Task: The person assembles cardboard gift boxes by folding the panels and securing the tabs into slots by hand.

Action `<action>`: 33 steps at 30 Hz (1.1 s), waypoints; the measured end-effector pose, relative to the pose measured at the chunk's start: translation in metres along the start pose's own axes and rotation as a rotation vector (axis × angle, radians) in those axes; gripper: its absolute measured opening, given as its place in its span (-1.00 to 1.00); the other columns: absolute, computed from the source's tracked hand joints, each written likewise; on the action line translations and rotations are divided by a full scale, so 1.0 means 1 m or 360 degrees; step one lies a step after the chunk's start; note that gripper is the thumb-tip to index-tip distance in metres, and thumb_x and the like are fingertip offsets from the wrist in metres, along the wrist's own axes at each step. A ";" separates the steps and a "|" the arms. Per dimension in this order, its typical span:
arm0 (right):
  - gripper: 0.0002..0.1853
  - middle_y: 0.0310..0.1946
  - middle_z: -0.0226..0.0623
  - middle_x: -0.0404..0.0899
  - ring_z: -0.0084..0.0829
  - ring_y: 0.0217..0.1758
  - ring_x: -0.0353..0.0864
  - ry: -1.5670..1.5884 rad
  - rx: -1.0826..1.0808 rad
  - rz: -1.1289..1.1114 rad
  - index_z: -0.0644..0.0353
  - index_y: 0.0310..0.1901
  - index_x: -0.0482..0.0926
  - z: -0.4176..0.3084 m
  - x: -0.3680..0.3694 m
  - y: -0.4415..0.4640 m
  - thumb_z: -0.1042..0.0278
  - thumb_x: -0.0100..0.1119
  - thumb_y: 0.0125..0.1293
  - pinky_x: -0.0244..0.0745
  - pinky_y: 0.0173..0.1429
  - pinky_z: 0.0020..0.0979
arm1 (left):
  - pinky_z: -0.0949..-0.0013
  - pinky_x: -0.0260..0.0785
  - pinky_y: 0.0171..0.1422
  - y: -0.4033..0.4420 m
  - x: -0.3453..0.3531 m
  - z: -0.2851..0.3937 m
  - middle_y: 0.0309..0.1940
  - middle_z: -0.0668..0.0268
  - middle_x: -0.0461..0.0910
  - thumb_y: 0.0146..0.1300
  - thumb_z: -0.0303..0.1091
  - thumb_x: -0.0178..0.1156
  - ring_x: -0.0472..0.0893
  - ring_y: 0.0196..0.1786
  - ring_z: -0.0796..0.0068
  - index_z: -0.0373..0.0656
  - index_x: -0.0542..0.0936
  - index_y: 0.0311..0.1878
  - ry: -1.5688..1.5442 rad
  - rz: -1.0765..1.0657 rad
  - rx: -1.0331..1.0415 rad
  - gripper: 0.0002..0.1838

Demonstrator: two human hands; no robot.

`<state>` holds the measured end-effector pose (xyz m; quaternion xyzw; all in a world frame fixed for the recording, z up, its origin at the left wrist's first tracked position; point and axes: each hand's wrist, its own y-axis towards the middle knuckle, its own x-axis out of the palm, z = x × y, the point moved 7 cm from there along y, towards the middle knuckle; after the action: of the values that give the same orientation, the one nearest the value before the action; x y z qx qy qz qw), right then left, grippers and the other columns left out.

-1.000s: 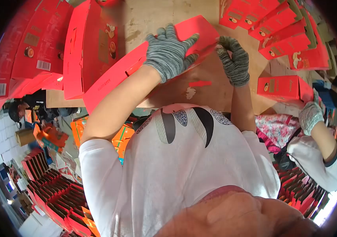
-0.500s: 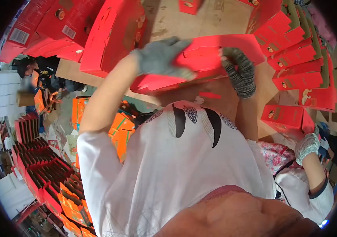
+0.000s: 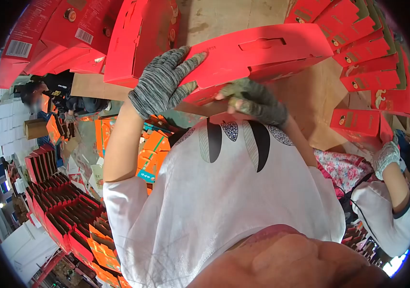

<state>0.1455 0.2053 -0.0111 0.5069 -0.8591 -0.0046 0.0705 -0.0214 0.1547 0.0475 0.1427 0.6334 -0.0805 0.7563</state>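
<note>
A long red box [image 3: 262,45] lies across the table in front of me, its top panel closed and a handle slit showing near the right. My left hand [image 3: 164,81], in a grey striped glove with bare fingertips, grips the box's left end, fingers on top and thumb against the near side. In a matching glove, my right hand [image 3: 253,101] is at the near lower side of the box, slightly blurred. Its fingers are bent and apart, with nothing visible between them. Whether they touch the box is unclear.
Large red boxes [image 3: 140,41] stand at the left. A row of red cartons [image 3: 373,48] lines the table [image 3: 310,105] at the right, with one separate red box [image 3: 356,122] nearer. A co-worker's gloved hand [image 3: 386,156] touches it. Orange cartons [image 3: 154,146] lie below the table's edge.
The box's raised top panel now lies flat. My left hand has moved to its left end. My right hand has left the right part and come leftward along the near side.
</note>
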 end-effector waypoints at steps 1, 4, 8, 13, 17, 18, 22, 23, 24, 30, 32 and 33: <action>-0.63 -0.34 -0.31 0.56 -0.44 -0.24 0.56 0.0191 -0.0130 -0.0267 0.24 -0.08 0.49 -0.002 0.020 0.008 0.07 0.04 0.33 0.43 -0.08 -0.48 | 0.08 0.17 0.31 0.000 0.000 0.000 0.25 -0.04 0.28 0.13 -0.13 0.17 0.31 0.26 -0.02 0.00 0.25 0.36 0.0060 0.0028 0.0009 -0.31; -0.61 -0.45 -0.32 0.57 -0.44 -0.29 0.55 0.0300 -0.0219 -0.0081 0.26 -0.23 0.49 0.013 0.015 0.015 0.01 0.00 0.34 0.44 -0.09 -0.47 | 0.09 0.19 0.29 -0.001 0.004 -0.003 0.25 -0.02 0.28 0.12 -0.10 0.16 0.34 0.24 0.00 0.04 0.27 0.35 0.0119 0.0092 0.0015 -0.31; -0.63 -0.59 -0.36 0.54 -0.55 -0.48 0.52 0.0517 0.0228 0.0418 0.23 -0.37 0.52 0.008 0.002 0.012 0.04 0.04 0.34 0.42 -0.34 -0.54 | 0.09 0.19 0.29 0.001 0.008 0.003 0.25 0.00 0.28 0.13 -0.07 0.13 0.34 0.23 0.01 0.09 0.27 0.35 0.0335 0.0058 0.0042 -0.33; -0.66 -0.57 -0.35 0.56 -0.62 -0.65 0.46 -0.0010 0.0077 0.1020 0.22 -0.33 0.54 -0.002 -0.016 -0.004 0.05 0.08 0.32 0.32 -0.53 -0.62 | 0.06 0.26 0.22 0.005 0.008 -0.008 0.21 0.01 0.34 0.15 -0.05 0.11 0.41 0.16 0.02 0.10 0.29 0.33 0.0189 0.0006 0.0022 -0.36; -0.64 -0.57 -0.33 0.56 -0.59 -0.63 0.50 0.0288 0.0205 0.0685 0.25 -0.33 0.56 0.008 0.006 0.005 0.06 0.04 0.35 0.36 -0.54 -0.60 | 0.06 0.29 0.19 0.005 0.007 -0.007 0.18 0.01 0.36 0.15 -0.05 0.11 0.45 0.11 0.02 0.10 0.30 0.33 0.0140 0.0100 0.0099 -0.37; -0.63 -0.58 -0.30 0.56 -0.57 -0.61 0.51 0.0470 0.0276 0.0573 0.28 -0.33 0.57 0.017 0.015 0.006 0.08 0.02 0.36 0.39 -0.55 -0.59 | 0.07 0.29 0.19 0.004 0.006 -0.006 0.19 0.01 0.36 0.14 -0.07 0.12 0.45 0.10 0.02 0.10 0.30 0.32 0.0144 0.0088 0.0082 -0.37; -0.62 -0.58 -0.28 0.55 -0.53 -0.61 0.52 0.0485 0.0263 0.0627 0.30 -0.37 0.56 0.024 0.015 -0.001 0.08 0.04 0.35 0.45 -0.52 -0.57 | 0.10 0.30 0.18 0.001 0.004 0.000 0.19 0.02 0.35 0.11 -0.12 0.17 0.43 0.09 0.01 0.10 0.31 0.32 0.0263 0.0141 0.0105 -0.35; -0.62 -0.58 -0.29 0.54 -0.53 -0.62 0.52 0.0494 0.0273 0.0633 0.29 -0.39 0.56 0.027 0.016 0.000 0.08 0.06 0.34 0.43 -0.53 -0.57 | 0.10 0.30 0.18 0.001 0.004 0.001 0.19 0.02 0.35 0.11 -0.12 0.17 0.43 0.09 0.01 0.10 0.31 0.32 0.0265 0.0139 0.0124 -0.35; -0.62 -0.58 -0.31 0.54 -0.54 -0.62 0.51 0.0506 0.0282 0.0641 0.28 -0.40 0.57 0.029 0.017 0.000 0.07 0.07 0.33 0.42 -0.54 -0.57 | 0.10 0.29 0.19 0.001 0.005 0.000 0.19 0.03 0.35 0.11 -0.13 0.17 0.42 0.10 0.00 0.10 0.31 0.32 0.0245 0.0143 0.0113 -0.35; -0.62 -0.65 -0.39 0.51 -0.63 -0.69 0.45 0.0614 0.0370 0.0892 0.26 -0.46 0.55 0.036 0.010 0.012 0.08 0.10 0.32 0.33 -0.66 -0.62 | 0.06 0.26 0.21 0.012 0.009 -0.001 0.21 -0.03 0.30 0.13 -0.10 0.17 0.38 0.13 -0.06 0.11 0.29 0.33 0.0168 0.0050 0.0121 -0.35; -0.62 -0.65 -0.39 0.51 -0.62 -0.70 0.45 0.0594 0.0336 0.0851 0.27 -0.46 0.55 0.039 0.008 0.016 0.08 0.10 0.32 0.33 -0.66 -0.61 | 0.05 0.25 0.23 0.016 0.005 -0.004 0.22 -0.07 0.28 0.13 -0.05 0.17 0.37 0.15 -0.09 0.12 0.28 0.34 0.0160 -0.0018 0.0155 -0.33; -0.62 -0.64 -0.39 0.51 -0.62 -0.70 0.44 0.0564 0.0310 0.0796 0.28 -0.46 0.55 0.039 0.008 0.020 0.08 0.09 0.32 0.33 -0.66 -0.61 | 0.00 0.26 0.20 0.019 0.003 -0.005 0.23 -0.12 0.24 0.11 0.05 0.15 0.37 0.14 -0.11 0.12 0.24 0.35 0.0133 -0.0086 0.0167 -0.29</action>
<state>0.1197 0.2057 -0.0475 0.2774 -0.9278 0.1834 0.1690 -0.0195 0.1748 0.0460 0.1681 0.6630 -0.1279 0.7182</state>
